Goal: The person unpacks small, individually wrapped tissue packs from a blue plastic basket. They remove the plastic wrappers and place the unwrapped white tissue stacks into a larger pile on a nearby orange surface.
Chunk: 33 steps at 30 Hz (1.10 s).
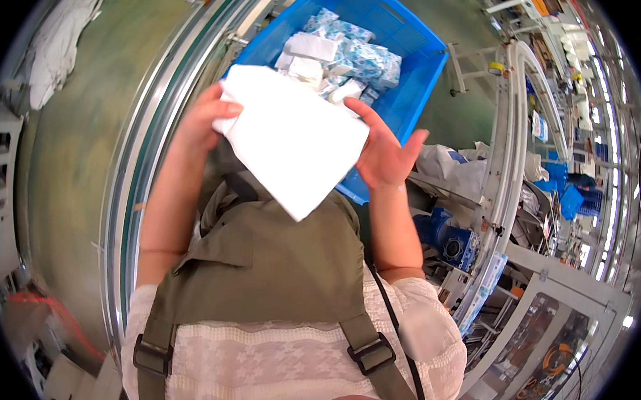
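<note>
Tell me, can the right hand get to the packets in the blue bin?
Probably yes: the right hand is open beside the blue bin, and the packets lie uncovered just beyond, though it's steadying the white sheet.

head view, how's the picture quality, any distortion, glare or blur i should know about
Head view: strong fisheye, so the conveyor rail bows in a curve and the corners are black. The white folded sheet, held between left hand and right hand, is overexposed with little surface detail. The blue bin is sharp and saturated. The right rim is small, with bright glare spots, hard to read.
</note>
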Tool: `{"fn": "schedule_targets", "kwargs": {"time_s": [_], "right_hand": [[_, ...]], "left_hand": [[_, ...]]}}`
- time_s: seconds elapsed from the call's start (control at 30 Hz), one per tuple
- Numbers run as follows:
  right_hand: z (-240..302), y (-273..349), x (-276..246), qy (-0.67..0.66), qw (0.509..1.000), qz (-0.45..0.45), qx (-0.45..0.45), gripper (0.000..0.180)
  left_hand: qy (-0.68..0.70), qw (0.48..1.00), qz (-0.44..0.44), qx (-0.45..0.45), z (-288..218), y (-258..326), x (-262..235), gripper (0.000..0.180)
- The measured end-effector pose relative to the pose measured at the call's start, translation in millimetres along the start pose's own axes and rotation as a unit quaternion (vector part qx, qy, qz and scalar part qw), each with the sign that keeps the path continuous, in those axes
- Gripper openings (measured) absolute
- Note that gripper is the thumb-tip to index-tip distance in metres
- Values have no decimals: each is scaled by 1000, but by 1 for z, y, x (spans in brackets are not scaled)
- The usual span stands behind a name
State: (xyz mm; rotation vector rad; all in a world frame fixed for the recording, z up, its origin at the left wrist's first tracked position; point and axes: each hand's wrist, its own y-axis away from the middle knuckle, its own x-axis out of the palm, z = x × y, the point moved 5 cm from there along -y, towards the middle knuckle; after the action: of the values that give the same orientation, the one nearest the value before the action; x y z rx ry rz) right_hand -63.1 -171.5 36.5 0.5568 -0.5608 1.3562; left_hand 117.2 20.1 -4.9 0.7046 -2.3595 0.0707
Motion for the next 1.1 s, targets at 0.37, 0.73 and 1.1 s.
{"fn": "schedule_targets", "kwargs": {"time_s": [0.37, 0.73, 1.1], "right_hand": [[-63, -36, -18, 74, 971, -148, 171, 60], [-74, -35, -2, 250, 955, -162, -14, 76], [-104, -34, 25, -86, 978, -69, 177, 65]], "left_hand": [[-600, 751, -96, 260, -56, -11, 37, 61], [-646, 697, -95, 295, -9, 47, 54, 14], [168, 953, -160, 195, 22, 69, -4, 33]]}}
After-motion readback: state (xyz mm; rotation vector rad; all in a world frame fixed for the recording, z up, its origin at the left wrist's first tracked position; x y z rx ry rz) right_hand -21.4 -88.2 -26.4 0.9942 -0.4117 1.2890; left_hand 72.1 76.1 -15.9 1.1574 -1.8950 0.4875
